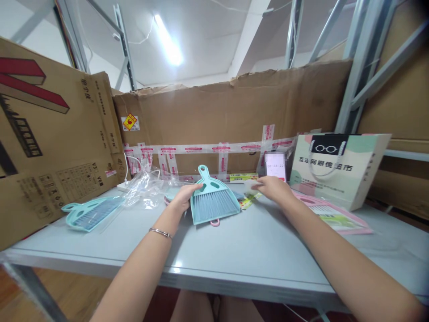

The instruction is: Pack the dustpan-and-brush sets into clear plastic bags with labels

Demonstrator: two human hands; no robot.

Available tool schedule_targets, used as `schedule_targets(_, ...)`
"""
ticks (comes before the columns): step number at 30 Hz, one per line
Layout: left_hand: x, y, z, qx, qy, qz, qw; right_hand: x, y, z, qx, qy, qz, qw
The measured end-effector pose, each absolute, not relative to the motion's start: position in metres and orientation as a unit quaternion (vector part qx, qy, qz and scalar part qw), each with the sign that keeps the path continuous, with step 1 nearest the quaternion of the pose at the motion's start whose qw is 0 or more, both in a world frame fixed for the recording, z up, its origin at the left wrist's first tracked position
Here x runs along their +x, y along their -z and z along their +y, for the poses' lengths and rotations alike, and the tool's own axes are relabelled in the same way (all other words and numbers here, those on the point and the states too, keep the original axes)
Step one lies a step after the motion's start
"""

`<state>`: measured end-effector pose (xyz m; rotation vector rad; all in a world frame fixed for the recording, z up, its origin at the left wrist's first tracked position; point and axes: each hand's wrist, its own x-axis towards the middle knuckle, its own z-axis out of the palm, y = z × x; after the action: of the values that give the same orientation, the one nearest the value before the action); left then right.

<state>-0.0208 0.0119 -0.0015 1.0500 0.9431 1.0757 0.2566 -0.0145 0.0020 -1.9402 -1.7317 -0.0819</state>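
Note:
My left hand (183, 197) grips the left side of a teal dustpan (214, 188), its thumb near an oval hole. A brush with grey-blue bristles (216, 205) is nested in the pan, whose handle points up. Below its front edge a pink loop (215, 222) shows; what it belongs to is mostly hidden. My right hand (273, 188) reaches in front of the phone, its fingers closed beside a whitish, blurred patch that I cannot make out. A yellow-green card (250, 201) lies just under those fingers.
Another teal dustpan with brush (94, 213) lies at left, near crumpled clear plastic (147, 183). At right are a pink dustpan set (338, 214) and a paper bag (335, 170). A phone (275, 164) stands at the back. Cardboard boxes (201, 112) wall the grey table (251, 250).

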Motion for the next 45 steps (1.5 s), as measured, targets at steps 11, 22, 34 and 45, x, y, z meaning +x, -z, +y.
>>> schedule_targets(11, -0.013, 0.009, 0.004, 0.534, -0.414, 0.393, 0.623, 0.182, 0.005, -0.045, -0.264, -0.237, -0.860, 0.366)
schedule_targets(22, -0.016, 0.002, -0.002, 0.562, -0.347, 0.335, 0.672, 0.209, 0.016, -0.019, -0.384, 0.085, -0.864, 0.315)
schedule_targets(34, -0.015, 0.003, -0.001, 0.617, -0.393, 0.313, 0.605, 0.205, 0.016, -0.014, -0.476, -0.098, -0.742, 0.462)
schedule_targets(45, -0.006, 0.005, 0.001, 0.614, -0.506, 0.256, 0.549, 0.169, 0.019, -0.037, -0.355, -0.630, -0.371, 0.583)
